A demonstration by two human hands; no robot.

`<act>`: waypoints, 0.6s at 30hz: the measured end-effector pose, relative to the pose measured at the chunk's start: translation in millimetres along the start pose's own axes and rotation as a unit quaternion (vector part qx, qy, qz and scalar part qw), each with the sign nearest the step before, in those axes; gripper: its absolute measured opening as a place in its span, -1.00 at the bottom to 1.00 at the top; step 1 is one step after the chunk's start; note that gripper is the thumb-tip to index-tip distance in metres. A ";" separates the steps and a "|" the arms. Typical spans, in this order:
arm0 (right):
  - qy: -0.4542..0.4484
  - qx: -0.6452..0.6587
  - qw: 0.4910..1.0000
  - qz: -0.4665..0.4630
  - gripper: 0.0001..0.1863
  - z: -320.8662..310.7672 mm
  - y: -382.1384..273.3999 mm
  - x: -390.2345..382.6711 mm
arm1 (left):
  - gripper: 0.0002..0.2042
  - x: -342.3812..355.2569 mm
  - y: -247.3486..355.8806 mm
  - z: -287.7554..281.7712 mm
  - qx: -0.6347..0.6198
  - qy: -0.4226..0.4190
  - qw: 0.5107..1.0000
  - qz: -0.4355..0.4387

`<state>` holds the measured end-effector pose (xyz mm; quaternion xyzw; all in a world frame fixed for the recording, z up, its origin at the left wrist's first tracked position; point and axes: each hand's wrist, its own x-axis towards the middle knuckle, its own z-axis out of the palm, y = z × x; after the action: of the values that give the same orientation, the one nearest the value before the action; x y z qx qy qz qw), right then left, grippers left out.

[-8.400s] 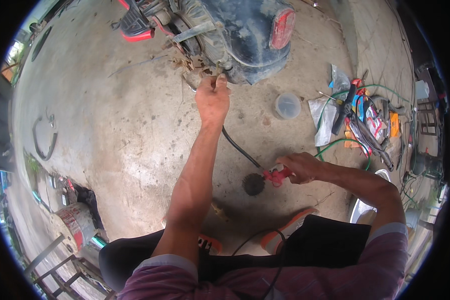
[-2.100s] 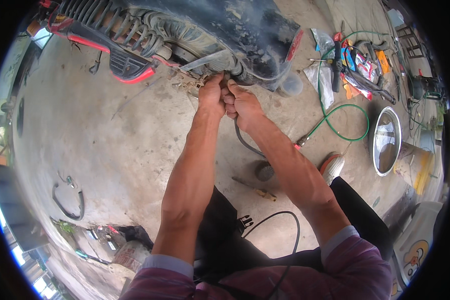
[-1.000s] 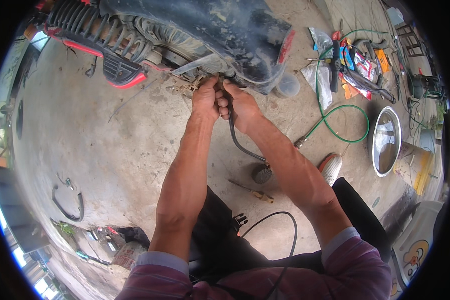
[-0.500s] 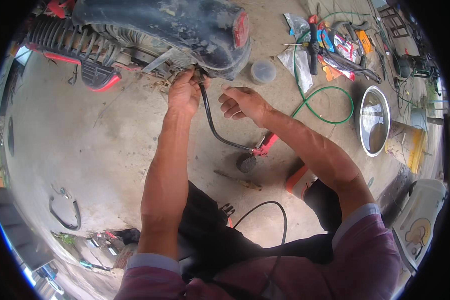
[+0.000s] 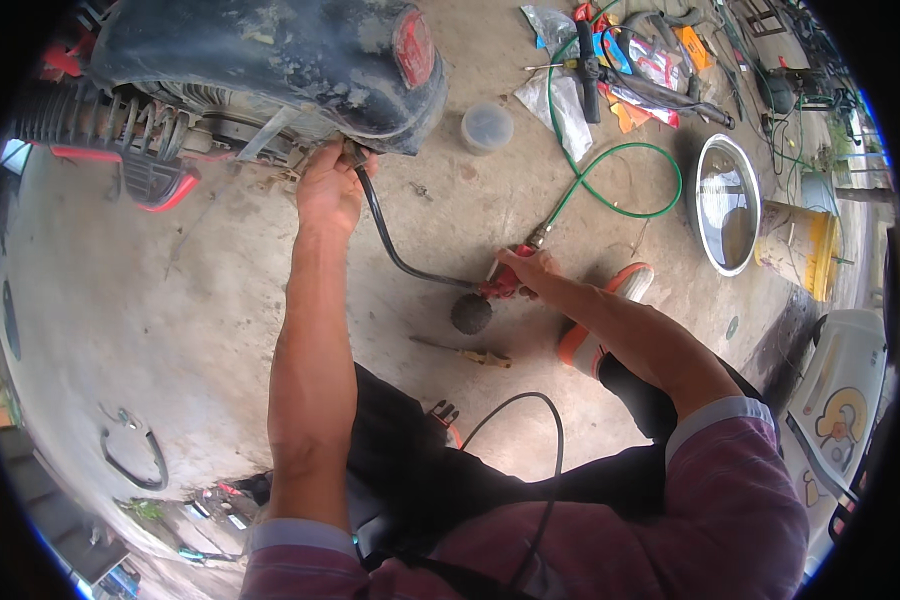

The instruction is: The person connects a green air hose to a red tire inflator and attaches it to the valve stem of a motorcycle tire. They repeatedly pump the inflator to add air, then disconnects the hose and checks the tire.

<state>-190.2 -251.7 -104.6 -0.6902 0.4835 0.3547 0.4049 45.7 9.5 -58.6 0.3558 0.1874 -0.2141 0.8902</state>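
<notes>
My left hand (image 5: 325, 195) is closed round the end of a black hose (image 5: 390, 245), beneath the rear of a dusty black vehicle body (image 5: 270, 60) with a red light. Fingers and bodywork hide what the hose end meets. From there the hose curves down to a red tyre inflator gun (image 5: 503, 284) low over the floor. My right hand (image 5: 533, 275) is wrapped round the gun's body. A dark round gauge (image 5: 472, 314) sits at the gun's front, and a green air hose (image 5: 670, 160) runs into its back.
On the concrete near the gun lies a screwdriver (image 5: 482, 357). A clear plastic tub (image 5: 487, 127) stands by the vehicle. Tools and packets (image 5: 650, 60) are scattered at the far right, with a metal basin (image 5: 698, 200) and yellow bucket (image 5: 822, 255) nearer.
My right hand has come down from beside the hose and taken hold of the inflator gun. My left hand stays at the hose end. The whole view has shifted.
</notes>
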 end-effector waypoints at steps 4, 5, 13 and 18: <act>0.010 0.012 1.000 -0.014 -0.28 7.6 -6.0 -2.7 | -0.89 -4.3 0.2 7.8 0.004 -0.026 1.000 0.014; 0.017 0.015 1.000 -0.010 -0.28 9.1 -4.8 -1.1 | -0.88 -5.5 0.1 10.2 0.010 -0.027 0.999 0.017; 0.090 0.008 0.992 -0.088 -0.34 27.3 0.1 -9.4 | -0.89 -3.0 -0.5 8.1 -0.005 -0.022 0.999 0.023; 0.127 0.041 0.990 -0.051 -0.51 29.5 -8.8 -19.1 | -0.89 -10.9 2.8 20.1 -0.009 0.018 1.000 0.012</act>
<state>-190.0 -216.0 -98.2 -0.7359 0.5095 0.2233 0.3860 41.7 -0.4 -38.2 0.3538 0.2014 -0.1946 0.8924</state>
